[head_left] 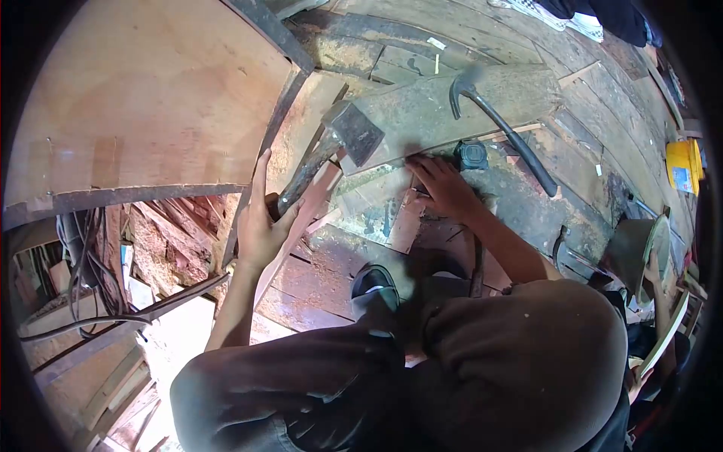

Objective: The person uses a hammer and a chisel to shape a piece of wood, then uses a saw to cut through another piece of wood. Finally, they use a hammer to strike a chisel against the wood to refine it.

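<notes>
A hatchet with a dark, square-ended head [358, 135] slants across the upper middle, its worn wooden handle running down into my left hand [260, 230]. My left index finger points up beside the pale panel, and the thumb lies near the handle's end; the other fingers are mostly hidden. Under the handle is a narrow reddish wood strip [305, 215]. My right hand [446, 187] rests at the near edge of a wide grey board [422, 105], fingers slightly apart, above a short wood piece [407, 222]. A dark tape measure [472, 155] sits just right of its fingers.
A claw hammer [512, 135] lies across the wide board. The large pale panel [158, 98] fills the upper left, with cables [94, 264] and wood scraps below. At the right are a yellow container [683, 166], a round object [640, 252] and another person's hand [653, 273].
</notes>
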The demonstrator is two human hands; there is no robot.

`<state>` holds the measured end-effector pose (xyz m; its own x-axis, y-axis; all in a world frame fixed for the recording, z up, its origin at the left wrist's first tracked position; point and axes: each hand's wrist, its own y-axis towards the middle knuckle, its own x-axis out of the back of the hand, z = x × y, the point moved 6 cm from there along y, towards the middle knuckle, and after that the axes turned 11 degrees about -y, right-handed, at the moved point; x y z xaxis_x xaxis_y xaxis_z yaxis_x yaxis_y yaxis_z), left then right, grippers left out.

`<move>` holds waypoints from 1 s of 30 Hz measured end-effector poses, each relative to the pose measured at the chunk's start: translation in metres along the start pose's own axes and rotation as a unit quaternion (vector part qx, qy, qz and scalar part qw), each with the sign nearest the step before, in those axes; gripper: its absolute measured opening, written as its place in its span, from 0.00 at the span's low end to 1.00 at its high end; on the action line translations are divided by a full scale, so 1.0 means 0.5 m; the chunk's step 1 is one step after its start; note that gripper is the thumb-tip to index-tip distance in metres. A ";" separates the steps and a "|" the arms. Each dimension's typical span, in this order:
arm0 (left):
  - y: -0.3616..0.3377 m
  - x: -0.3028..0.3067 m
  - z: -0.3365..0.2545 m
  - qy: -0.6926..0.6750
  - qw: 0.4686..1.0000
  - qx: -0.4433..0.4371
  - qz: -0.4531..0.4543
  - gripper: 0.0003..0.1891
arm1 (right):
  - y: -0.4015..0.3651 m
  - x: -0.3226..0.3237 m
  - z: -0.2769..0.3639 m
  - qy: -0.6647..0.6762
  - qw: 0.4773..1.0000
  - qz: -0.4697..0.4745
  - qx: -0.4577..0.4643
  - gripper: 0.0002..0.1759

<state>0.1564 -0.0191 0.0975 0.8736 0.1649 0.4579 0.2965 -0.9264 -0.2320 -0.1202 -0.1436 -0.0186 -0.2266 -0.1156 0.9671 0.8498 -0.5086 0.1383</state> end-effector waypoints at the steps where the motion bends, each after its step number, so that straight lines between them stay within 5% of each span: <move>1: -0.001 0.001 -0.001 0.023 0.999 -0.016 -0.017 0.49 | -0.002 -0.012 -0.004 0.008 0.999 0.031 -0.015 0.35; 5: -0.003 0.007 -0.044 0.017 0.997 -0.069 -0.043 0.50 | 0.018 0.036 -0.001 0.081 0.996 -0.001 0.041 0.31; 8: -0.003 0.025 -0.067 0.045 0.998 -0.014 -0.033 0.49 | 0.055 0.084 0.011 0.090 0.989 -0.070 0.093 0.30; 9: 0.002 0.025 -0.083 -0.002 0.992 -0.120 -0.048 0.48 | 0.075 0.071 -0.008 0.127 0.990 -0.042 0.046 0.30; 16: 0.011 0.018 -0.106 0.025 0.991 -0.086 -0.104 0.47 | 0.140 0.108 -0.047 0.084 0.990 -0.090 -0.061 0.34; 22: 0.016 -0.007 -0.057 0.046 0.996 -0.057 -0.043 0.45 | 0.071 0.169 -0.112 0.093 0.979 -0.168 -0.075 0.26; 25: 0.020 -0.032 -0.085 0.164 0.976 -0.134 -0.042 0.44 | 0.024 0.212 -0.180 0.052 0.965 -0.200 -0.160 0.24; 28: 0.027 -0.056 -0.097 0.211 0.976 -0.057 -0.021 0.42 | -0.020 0.234 -0.238 0.004 0.949 -0.214 -0.231 0.22; 30: 0.032 -0.069 -0.098 0.196 0.974 -0.106 -0.029 0.41 | -0.053 0.240 -0.271 -0.070 0.932 -0.207 -0.289 0.22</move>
<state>0.1123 -0.0562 0.1199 0.6308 0.1165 0.7672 0.2190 -0.9752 -0.0320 -0.2344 -0.2597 0.0648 -0.3785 0.2842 0.8809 0.2961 -0.8645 0.4062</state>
